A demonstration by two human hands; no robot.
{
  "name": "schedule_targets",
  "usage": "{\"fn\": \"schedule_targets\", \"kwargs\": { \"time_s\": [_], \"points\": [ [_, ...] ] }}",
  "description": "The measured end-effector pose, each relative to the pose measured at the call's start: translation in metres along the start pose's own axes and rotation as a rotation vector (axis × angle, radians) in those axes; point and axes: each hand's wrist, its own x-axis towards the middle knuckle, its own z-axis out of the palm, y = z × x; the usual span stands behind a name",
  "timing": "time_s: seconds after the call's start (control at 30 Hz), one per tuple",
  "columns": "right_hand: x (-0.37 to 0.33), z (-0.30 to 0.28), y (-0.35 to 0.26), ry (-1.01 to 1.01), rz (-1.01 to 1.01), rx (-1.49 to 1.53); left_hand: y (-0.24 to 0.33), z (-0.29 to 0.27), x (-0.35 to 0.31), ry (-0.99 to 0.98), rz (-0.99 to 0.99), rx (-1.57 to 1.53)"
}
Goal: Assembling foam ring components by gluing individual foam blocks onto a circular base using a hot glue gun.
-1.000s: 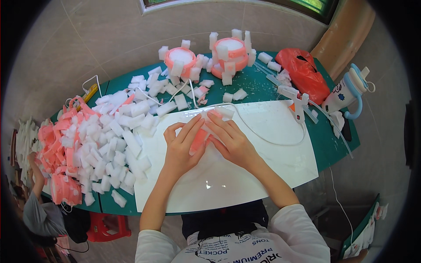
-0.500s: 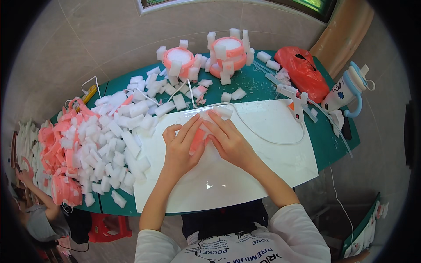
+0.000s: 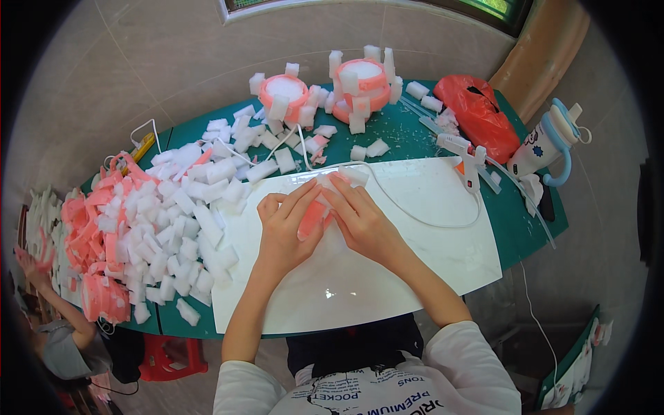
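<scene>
Left hand (image 3: 287,223) and right hand (image 3: 366,220) still pinching pink piece (image 3: 311,221) over white board (image 3: 443,252) (barely shifting, so keeping piece steady); at left, co-worker's hand (image 3: 31,270) raising pink band (image 3: 45,254).

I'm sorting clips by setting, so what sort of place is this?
Probably a craft or assembly workshop: a heap of white foam blocks covers part of the green table, what looks like a glue gun sits at the right, and pink rings with blocks on their sides stand behind.

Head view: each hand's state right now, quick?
Left hand: closed, holding the pink piece.
Right hand: closed, holding the same pink piece.
</scene>
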Motion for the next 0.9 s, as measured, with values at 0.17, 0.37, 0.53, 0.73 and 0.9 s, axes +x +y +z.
{"fn": "schedule_targets", "kwargs": {
  "time_s": [0.17,0.37,0.53,0.73,0.9],
  "points": [
    [-0.0001,-0.0007,-0.0024,0.061,0.004,0.044,-0.0035,-0.0008,-0.0023,0.016,0.029,0.009],
    [0.0007,-0.0064,-0.0052,0.102,-0.002,0.115,0.0003,-0.0004,-0.0053,0.008,0.020,0.001],
    [0.0012,-0.0059,-0.0023,0.040,-0.019,0.122,-0.0006,0.0006,-0.0055,0.005,0.008,0.027],
    [0.0027,-0.0031,-0.0016,0.058,0.001,0.126,-0.0032,0.0028,-0.0035,-0.007,-0.007,0.033],
    [0.0033,-0.0041,-0.0020,0.012,-0.012,0.083,-0.0046,0.0036,-0.0039,-0.008,-0.017,0.000]
  ]
}}
